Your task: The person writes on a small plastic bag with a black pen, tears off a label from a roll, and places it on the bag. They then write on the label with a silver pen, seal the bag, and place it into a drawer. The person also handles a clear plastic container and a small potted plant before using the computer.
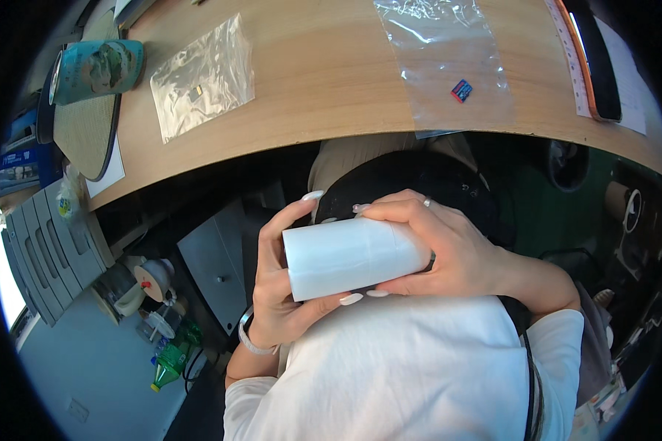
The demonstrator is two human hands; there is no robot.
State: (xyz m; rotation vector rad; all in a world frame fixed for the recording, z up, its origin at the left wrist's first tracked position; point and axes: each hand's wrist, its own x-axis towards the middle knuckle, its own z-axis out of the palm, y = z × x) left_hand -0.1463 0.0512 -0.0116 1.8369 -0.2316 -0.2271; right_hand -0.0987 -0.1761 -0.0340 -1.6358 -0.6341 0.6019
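A smooth white cylinder lies sideways between my two hands, just above my lap and in front of the desk edge. My left hand cups its flat left end, with the thumb below and a finger along the top. Around the rounded right end wraps my right hand, fingers on top and thumb underneath. Whether the cylinder is a bottle or another container I cannot make out. Its right end is partly covered by my right palm.
On the wooden desk lie two clear plastic bags with small cards, one card blue and red. A teal can stands left, a phone right. Below left are grey drawers and a green bottle.
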